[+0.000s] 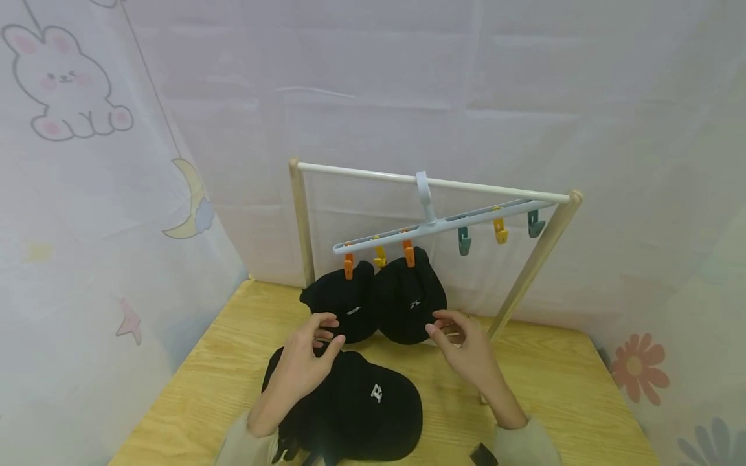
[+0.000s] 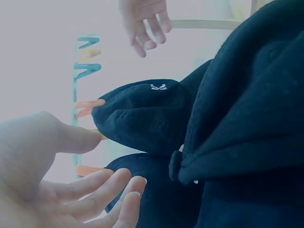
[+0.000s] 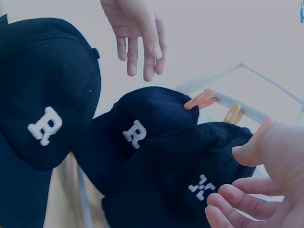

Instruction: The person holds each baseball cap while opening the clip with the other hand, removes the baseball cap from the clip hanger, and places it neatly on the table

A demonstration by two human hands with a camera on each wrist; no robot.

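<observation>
Three black caps: one lettered R (image 3: pixel 47 95) at left, another R (image 3: pixel 142 128) centre, third (image 3: pixel 190 175) lowest. Orange clips (image 3: pixel 202 99) above. Right hand (image 3: pixel 266 190) and left hand (image 3: pixel 135 33) both relaxed, holding nothing.

Pale translucent curtain fabric (image 1: pixel 408 84) hangs on all sides, lit softly and evenly from behind. Left panel printed with a pink-cheeked white rabbit (image 1: pixel 64 81), a yellow crescent moon on a cloud (image 1: pixel 189 204) and a pink star (image 1: pixel 129 320); flowers (image 1: pixel 641 369) at lower right. Light wood-grain tabletop (image 1: pixel 559 382) fills the foreground.
</observation>
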